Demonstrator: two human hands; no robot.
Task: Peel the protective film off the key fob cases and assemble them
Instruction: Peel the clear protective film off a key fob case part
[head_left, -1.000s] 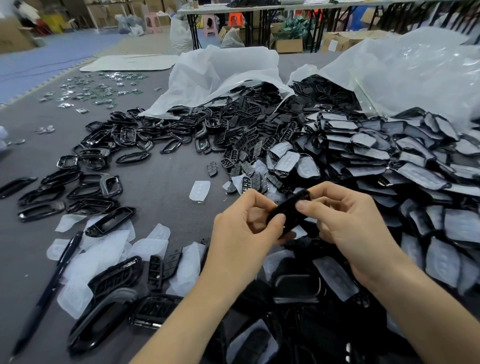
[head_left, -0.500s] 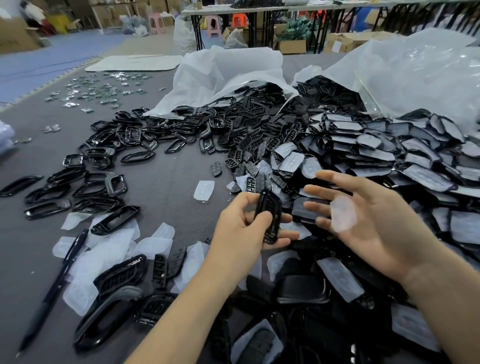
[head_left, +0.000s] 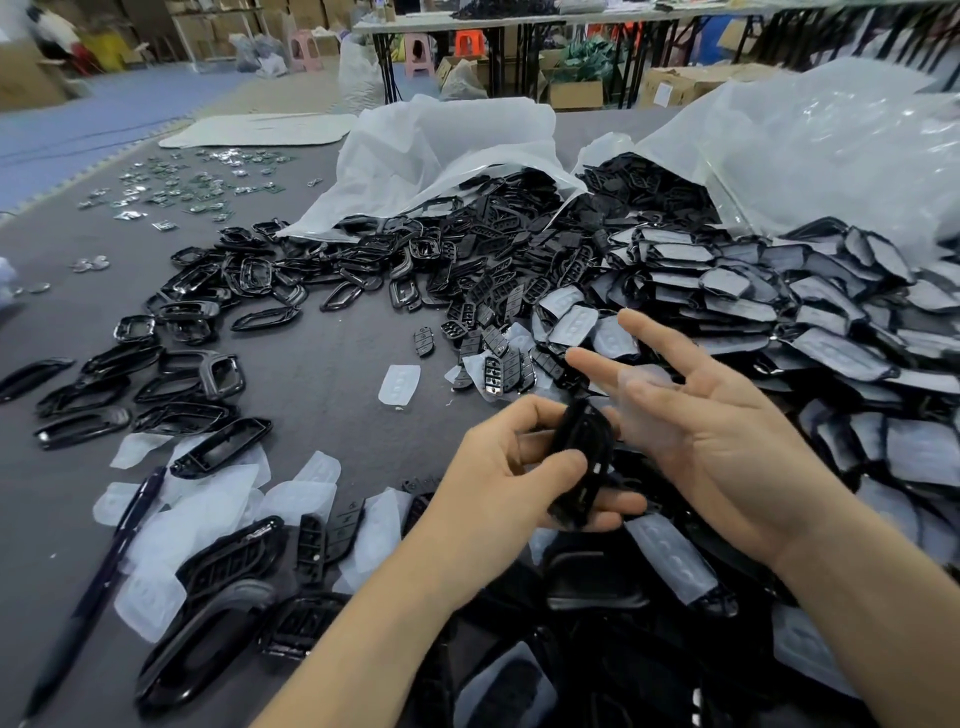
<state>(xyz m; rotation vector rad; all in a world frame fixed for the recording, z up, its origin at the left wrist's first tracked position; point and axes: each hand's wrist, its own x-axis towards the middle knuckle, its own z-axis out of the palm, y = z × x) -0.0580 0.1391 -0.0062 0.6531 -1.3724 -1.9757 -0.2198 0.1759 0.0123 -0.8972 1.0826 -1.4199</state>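
**Inspector:** State of the grip when inspected?

**Assessor:** The left hand (head_left: 519, 478) gripped a black case (head_left: 579, 462), thumb across its face and fingers curled beneath. The case stood on edge in the air above the near heap. The right hand (head_left: 727, 441) was open just right of it, fingers spread. It clasped nothing, but a film (head_left: 649, 410) clung to its fingers, clear of the case.

**Inspector:** Progress?

**Assessor:** Judged early. That one case appeared stripped but not yet joined to a mate. Below and left of the grip lay loose films (head_left: 218, 509) among a few parts, beside a pen (head_left: 98, 571). Right of the grip and beyond it, a large heap of filmed cases (head_left: 831, 353) was still to peel. No finished fob could be made out.

**Inspector:** Materials?

**Assessor:** The case was hard, glossy black plastic, elongated and slotted. The films were thin, milky and limp, with embossed dimples. Left of the grip and beyond lay open glossy frames (head_left: 78, 428). Straight beyond were small holed button pads (head_left: 493, 371). Farthest were two crinkled translucent bags (head_left: 452, 150), spilling parts.
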